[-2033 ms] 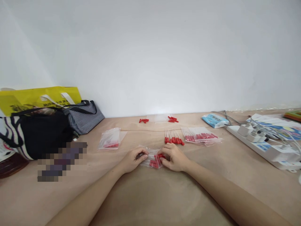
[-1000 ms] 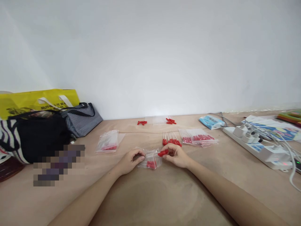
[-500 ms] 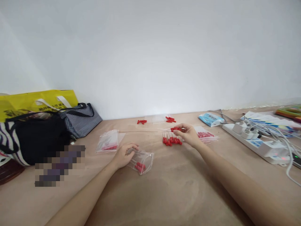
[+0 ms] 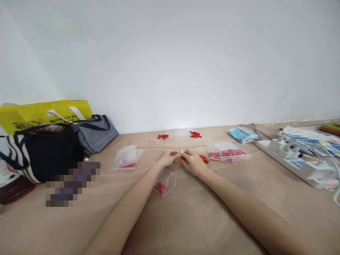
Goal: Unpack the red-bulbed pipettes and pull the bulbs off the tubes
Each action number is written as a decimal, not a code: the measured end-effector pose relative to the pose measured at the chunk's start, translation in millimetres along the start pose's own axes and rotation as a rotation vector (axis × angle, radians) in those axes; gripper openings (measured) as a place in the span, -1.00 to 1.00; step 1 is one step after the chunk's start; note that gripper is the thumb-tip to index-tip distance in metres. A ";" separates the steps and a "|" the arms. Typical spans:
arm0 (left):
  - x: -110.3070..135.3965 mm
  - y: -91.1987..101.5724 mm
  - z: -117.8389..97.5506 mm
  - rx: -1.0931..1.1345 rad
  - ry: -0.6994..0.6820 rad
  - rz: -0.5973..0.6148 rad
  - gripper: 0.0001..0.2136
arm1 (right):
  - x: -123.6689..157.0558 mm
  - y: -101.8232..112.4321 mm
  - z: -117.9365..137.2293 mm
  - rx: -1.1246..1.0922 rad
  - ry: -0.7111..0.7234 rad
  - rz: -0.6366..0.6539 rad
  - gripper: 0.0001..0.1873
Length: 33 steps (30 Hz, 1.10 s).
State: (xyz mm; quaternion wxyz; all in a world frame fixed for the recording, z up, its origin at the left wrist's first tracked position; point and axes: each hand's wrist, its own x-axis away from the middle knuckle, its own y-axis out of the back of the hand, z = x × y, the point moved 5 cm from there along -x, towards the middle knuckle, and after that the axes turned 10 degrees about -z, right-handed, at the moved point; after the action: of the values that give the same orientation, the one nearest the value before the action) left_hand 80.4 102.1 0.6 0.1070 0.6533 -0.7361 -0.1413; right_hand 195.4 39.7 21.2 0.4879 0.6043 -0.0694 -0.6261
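Two hands (image 4: 192, 162), three carry bags (image 4: 97, 134), one power strip (image 4: 297, 164), one blue packet (image 4: 242, 135), red-tipped sticks (image 4: 204, 158) too overlapped to count.

At frame centre, the right hand (image 4: 193, 163) touches red-tipped sticks (image 4: 183, 158) near the left hand (image 4: 168, 158). Just below lies a plastic bag (image 4: 161, 187); at right, a power strip (image 4: 297, 163).
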 end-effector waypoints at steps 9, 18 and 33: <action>5.5 -11.2 -1.5 0.012 -0.010 0.035 -0.77 | 15.7 19.6 -10.9 -0.110 -0.010 -0.075 -0.86; 16.5 16.9 -14.8 -0.190 -0.146 -0.049 -0.81 | 37.2 34.9 -9.2 -0.165 -0.011 -0.134 -0.84; 114.2 94.0 -1.6 -0.577 -0.502 0.180 -0.65 | 34.0 19.0 74.4 -0.360 0.106 0.169 -0.87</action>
State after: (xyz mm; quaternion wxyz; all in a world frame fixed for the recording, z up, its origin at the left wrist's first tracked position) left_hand -20.7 -1.2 31.6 0.1147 0.4744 -0.7237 -0.4879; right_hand 151.2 -31.0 30.0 0.6420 0.5314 0.0190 -0.5524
